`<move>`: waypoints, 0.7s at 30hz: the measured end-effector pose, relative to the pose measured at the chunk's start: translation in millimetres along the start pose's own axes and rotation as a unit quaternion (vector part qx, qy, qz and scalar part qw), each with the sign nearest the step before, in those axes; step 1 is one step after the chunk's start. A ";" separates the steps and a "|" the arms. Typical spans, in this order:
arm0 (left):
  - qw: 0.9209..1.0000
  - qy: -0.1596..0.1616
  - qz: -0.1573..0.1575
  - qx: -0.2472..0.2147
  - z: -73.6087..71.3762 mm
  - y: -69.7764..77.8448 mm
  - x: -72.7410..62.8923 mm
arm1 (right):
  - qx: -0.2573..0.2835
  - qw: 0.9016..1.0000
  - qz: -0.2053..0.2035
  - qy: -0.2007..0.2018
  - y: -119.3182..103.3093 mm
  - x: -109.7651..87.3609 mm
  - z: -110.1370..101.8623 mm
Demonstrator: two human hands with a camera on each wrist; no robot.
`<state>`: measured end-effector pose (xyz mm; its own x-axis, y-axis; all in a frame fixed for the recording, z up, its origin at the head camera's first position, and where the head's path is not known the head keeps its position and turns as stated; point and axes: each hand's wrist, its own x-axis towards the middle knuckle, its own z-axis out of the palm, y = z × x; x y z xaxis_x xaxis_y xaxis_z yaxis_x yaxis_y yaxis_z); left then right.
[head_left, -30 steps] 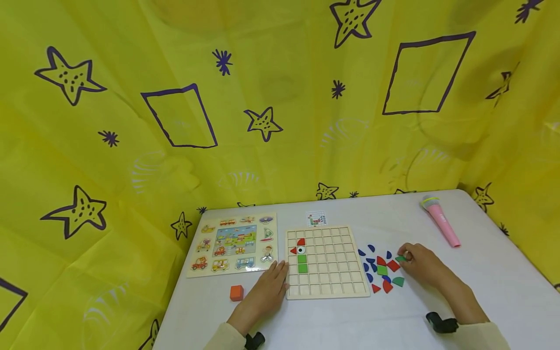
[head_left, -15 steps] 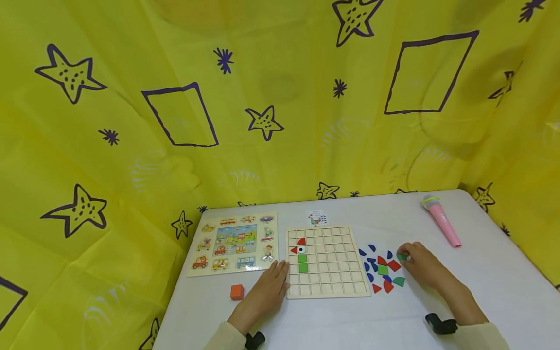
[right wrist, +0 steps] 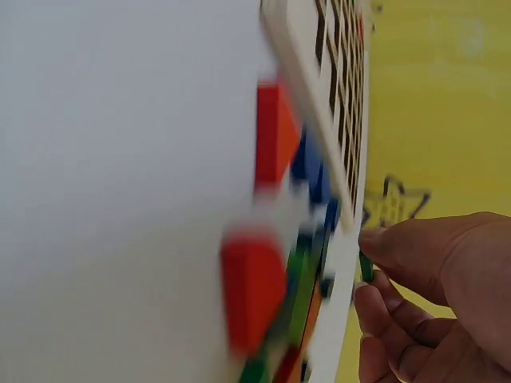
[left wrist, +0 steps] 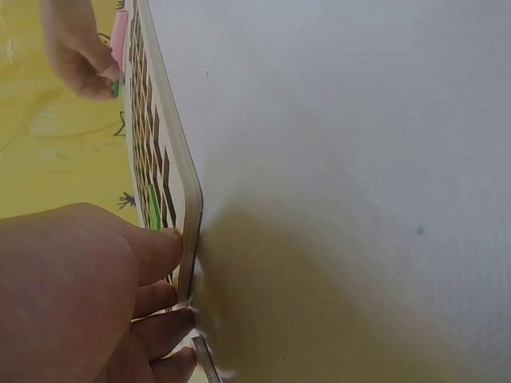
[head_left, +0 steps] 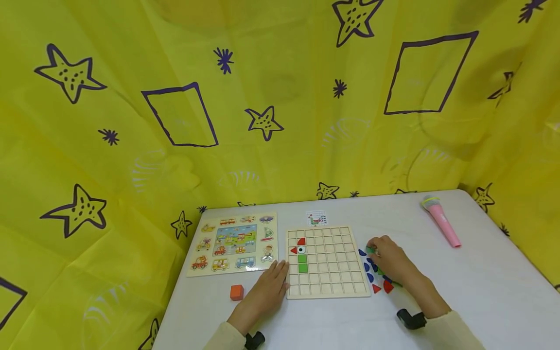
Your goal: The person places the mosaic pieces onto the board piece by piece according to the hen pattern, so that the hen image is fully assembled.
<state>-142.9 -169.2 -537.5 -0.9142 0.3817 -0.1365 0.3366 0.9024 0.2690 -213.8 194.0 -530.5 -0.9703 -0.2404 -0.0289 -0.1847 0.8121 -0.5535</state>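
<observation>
My right hand (head_left: 391,256) pinches a small green puzzle piece (right wrist: 366,266) between thumb and fingers, raised above the scattered pieces beside the wooden grid board (head_left: 334,287). The piece's full shape is hidden by the fingers. My left hand (head_left: 268,286) rests at the board's left edge, fingers mostly straight, with the thumb and fingertips touching the rim in the left wrist view. Set in the board's left columns are a red quarter-round piece (head_left: 301,241), a red triangle (head_left: 293,250), an eye tile (head_left: 301,250) and two green squares (head_left: 303,268).
Blue half-rounds (head_left: 370,277), a red triangle (head_left: 376,288) and other pieces lie right of the board, partly under my right hand. A pattern card (head_left: 317,218) lies behind it. Left are a vehicle picture puzzle (head_left: 271,223) and an orange cube (head_left: 236,292); a pink microphone (head_left: 444,224) lies far right.
My right hand has moved left with the green piece, from the right side of the loose pieces to near the board's right edge. My left hand has stayed at the board's left edge.
</observation>
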 end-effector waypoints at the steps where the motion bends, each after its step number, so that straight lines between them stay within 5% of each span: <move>1: 1.000 -0.001 0.000 -0.001 -0.3 0.2 -0.2 | 0.004 1.000 -0.008 -0.001 -8.6 0.4 4.3; 12: 1.000 -0.003 -0.002 -0.008 0.9 -1.4 0.8 | 0.020 0.995 -0.097 -0.022 -92.6 0.2 67.2; 21: 1.000 -0.002 -0.005 -0.013 0.5 -1.0 0.8 | -0.012 0.977 -0.213 -0.005 -124.7 -4.1 91.4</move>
<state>-143.8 -169.6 -538.4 -0.9166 0.3731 -0.1438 0.3208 0.9008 0.2926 -172.5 45.0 -537.4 -0.8034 -0.5640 0.1911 -0.5747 0.6502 -0.4970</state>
